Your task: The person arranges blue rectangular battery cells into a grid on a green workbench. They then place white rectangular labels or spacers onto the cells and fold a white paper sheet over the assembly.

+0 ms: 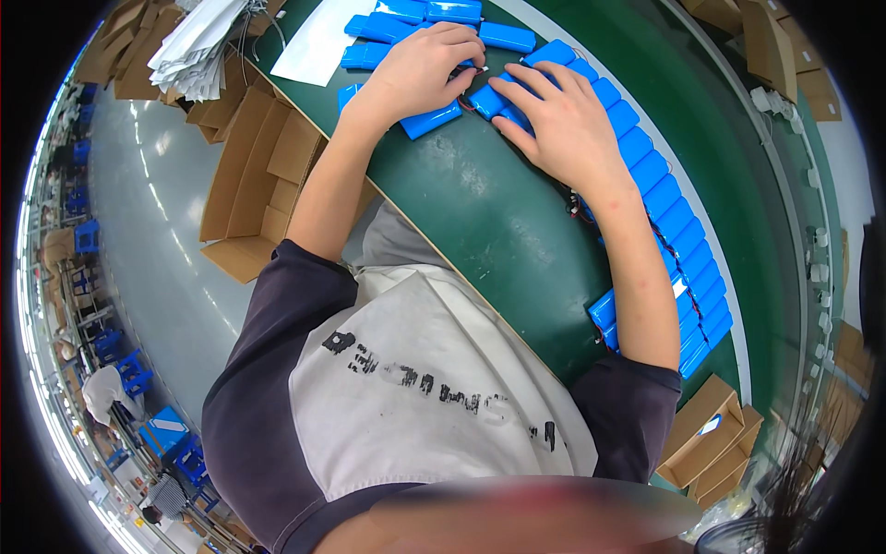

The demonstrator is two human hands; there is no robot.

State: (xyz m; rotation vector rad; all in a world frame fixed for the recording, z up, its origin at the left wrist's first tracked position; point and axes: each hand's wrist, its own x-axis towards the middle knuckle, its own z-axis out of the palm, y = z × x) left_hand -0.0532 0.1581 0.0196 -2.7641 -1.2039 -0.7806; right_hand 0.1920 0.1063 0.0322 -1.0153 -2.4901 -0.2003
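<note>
Resting on the green table [480, 222], the left hand [420, 69] curls over a blue battery pack [430, 120] lying crosswise, the right hand [563, 120] flat on another pack [486, 99]; an open cardboard box [263, 175] stands nearby, contents unclear.

Both bare hands lay palm-down, close together.
The left hand [420, 69] curled its fingers loosely inward; the right hand [558, 115] spread flatter, fingers pointing toward the left. Both forearms reached forward, sleeves ending above the elbows.

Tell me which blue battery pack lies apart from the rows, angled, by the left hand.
The blue pack at the left hand's heel: it lies skewed and alone on the green table, nearest the table's edge.
</note>
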